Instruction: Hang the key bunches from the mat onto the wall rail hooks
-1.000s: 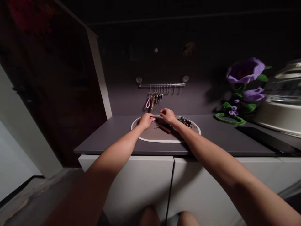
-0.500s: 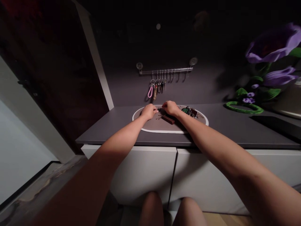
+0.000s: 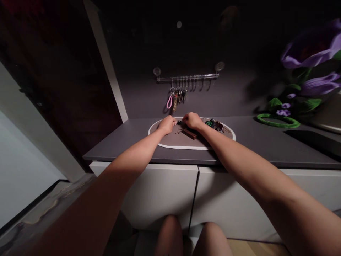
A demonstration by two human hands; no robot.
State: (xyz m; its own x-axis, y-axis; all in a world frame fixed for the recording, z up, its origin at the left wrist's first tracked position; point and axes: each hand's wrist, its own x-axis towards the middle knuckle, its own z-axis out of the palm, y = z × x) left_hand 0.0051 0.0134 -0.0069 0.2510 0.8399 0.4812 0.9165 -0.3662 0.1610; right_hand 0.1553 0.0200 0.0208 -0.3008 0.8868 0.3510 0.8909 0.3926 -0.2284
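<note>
Here we go: the left hand point(image 3: 167, 124) has its fingertips pressed together, pinching a small dark object point(image 3: 181, 123) at twelve o'clock on the oval mat point(image 3: 191, 147). The right hand point(image 3: 192, 121) curls in just beside it, grip hard to call! A brown strap point(image 3: 189, 133) lies just below, with a bunch of keys point(image 3: 213, 125) at two o'clock.

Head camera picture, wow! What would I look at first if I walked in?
The big purple flower at the far right catches your eye first. Then two arms reach up from the bottom, the left hand and right hand close together over an oval mat on the grey counter. Above them, keys dangle from a clear rail on the wall.
</note>
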